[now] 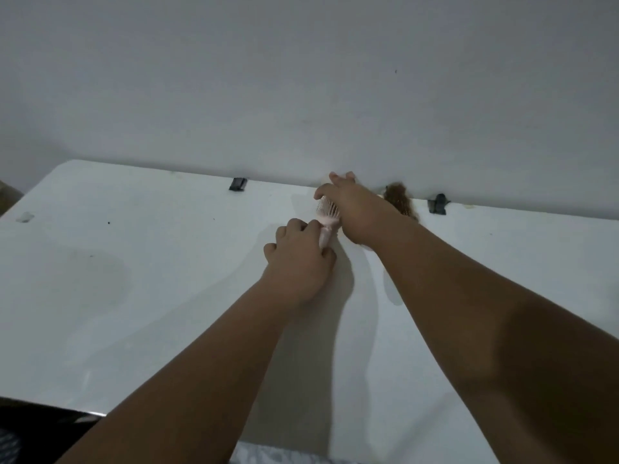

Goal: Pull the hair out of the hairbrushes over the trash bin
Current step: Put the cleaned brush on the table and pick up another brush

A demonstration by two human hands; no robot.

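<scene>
A pale pink hairbrush [326, 217] lies near the far edge of the white table [134, 296], bristles up. My left hand [298, 259] is closed around its handle. My right hand [355, 209] reaches over the brush head, fingers spread towards the wall, and covers most of the bristles; whether it pinches any hair is hidden. Just right of that hand, a second brush matted with brown hair [400, 200] rests against the wall. No trash bin is in view.
Two black clips sit on the table's back edge, one [238, 184] left of the hands and one [438, 203] to the right. A plain white wall [301, 78] rises right behind the table. Dark fabric [40, 426] shows at the lower left.
</scene>
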